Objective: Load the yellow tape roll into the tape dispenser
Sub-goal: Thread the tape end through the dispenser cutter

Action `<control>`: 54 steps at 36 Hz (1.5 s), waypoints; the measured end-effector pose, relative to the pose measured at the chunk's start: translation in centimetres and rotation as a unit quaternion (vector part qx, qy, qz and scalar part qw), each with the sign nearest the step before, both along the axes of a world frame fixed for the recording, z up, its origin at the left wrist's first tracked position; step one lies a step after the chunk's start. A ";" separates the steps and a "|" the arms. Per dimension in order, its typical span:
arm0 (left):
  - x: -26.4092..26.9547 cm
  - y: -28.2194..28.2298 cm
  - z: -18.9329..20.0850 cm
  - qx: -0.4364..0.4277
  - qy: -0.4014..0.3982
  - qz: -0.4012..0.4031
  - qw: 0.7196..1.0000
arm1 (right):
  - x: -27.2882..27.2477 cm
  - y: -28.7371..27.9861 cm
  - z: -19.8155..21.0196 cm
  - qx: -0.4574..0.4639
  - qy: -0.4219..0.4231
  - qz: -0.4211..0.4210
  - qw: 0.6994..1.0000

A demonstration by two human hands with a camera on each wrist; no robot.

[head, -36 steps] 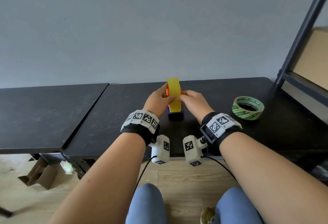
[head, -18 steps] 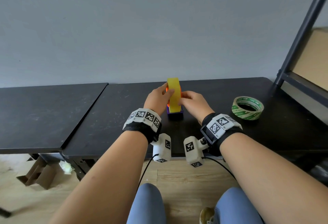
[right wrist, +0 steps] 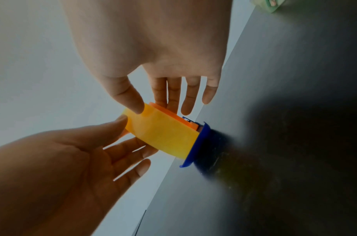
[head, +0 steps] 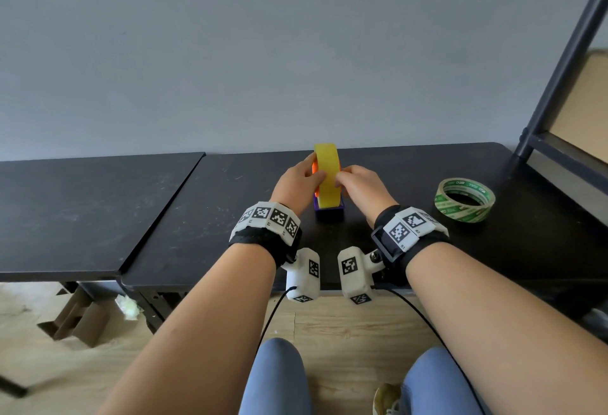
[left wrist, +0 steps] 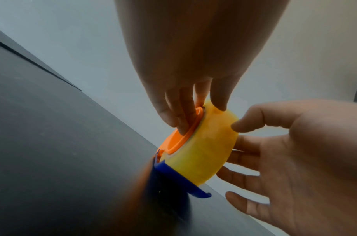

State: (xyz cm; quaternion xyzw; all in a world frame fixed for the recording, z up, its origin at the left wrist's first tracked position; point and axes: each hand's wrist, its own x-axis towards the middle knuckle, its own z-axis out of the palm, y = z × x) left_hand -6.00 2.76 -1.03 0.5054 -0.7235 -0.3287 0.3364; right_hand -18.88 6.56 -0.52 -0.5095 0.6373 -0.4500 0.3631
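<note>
— Hands?
— Left hand (head: pixel 297 184) and right hand (head: pixel 360 186) both pinch the yellow tape roll (head: pixel 326 179), thumbs on its rim, fingers against its sides.
— Where's the roll?
— Upright in the blue tape dispenser (head: pixel 330 210) on the black table (head: pixel 204 217).

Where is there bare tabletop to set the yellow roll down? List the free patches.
Bare patches: the left black table; the strip between the right hand and the green tape roll; the front edge right of the right wrist. Crowded: the middle, where both hands, the left hand included, hold the yellow tape roll on the blue dispenser.
</note>
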 end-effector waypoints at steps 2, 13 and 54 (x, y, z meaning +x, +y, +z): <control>0.0 -0.2 -0.1 0.003 0.012 0.008 1.000 | 0.0 0.2 -0.2 -0.005 -0.010 0.010 1.000; -0.1 -0.3 0.0 -0.007 0.005 0.024 1.000 | -0.5 0.6 -0.4 -0.004 -0.008 0.027 1.000; -0.3 -0.1 0.4 0.005 0.032 0.058 0.998 | -0.4 0.5 0.3 0.011 -0.017 0.020 1.000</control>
